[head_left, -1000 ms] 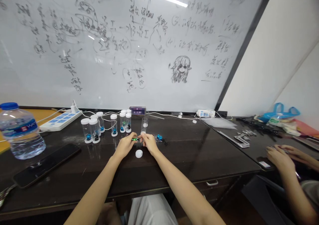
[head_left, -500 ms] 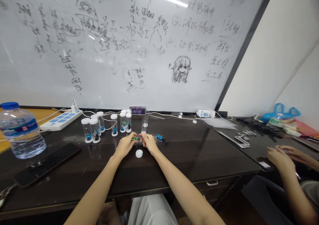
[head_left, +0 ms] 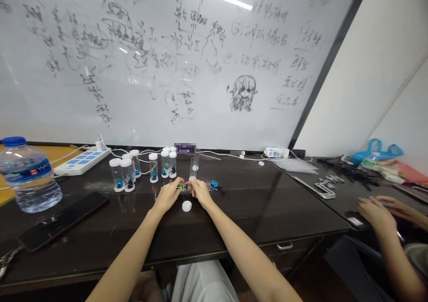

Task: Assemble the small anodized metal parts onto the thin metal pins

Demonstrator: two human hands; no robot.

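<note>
My left hand (head_left: 168, 196) is closed, its fingertips around a small green-and-black part (head_left: 181, 186) whose exact kind I cannot make out. At the black end of that part, the fingers of my right hand (head_left: 199, 192) are pinched together. Just in front of both hands lies a white cap (head_left: 186, 206). A clear tube (head_left: 194, 167) stands upright behind my right hand. To the right of that hand lie blue parts (head_left: 214, 184) and small black rings (head_left: 223, 191).
Several capped clear tubes (head_left: 153, 166) with small parts stand at left. Further left are a power strip (head_left: 82, 160), a phone (head_left: 63, 222) and a water bottle (head_left: 28, 175). At right, metal brackets (head_left: 317, 188) lie near another person's hands (head_left: 377, 210). A whiteboard (head_left: 150, 101) rises behind.
</note>
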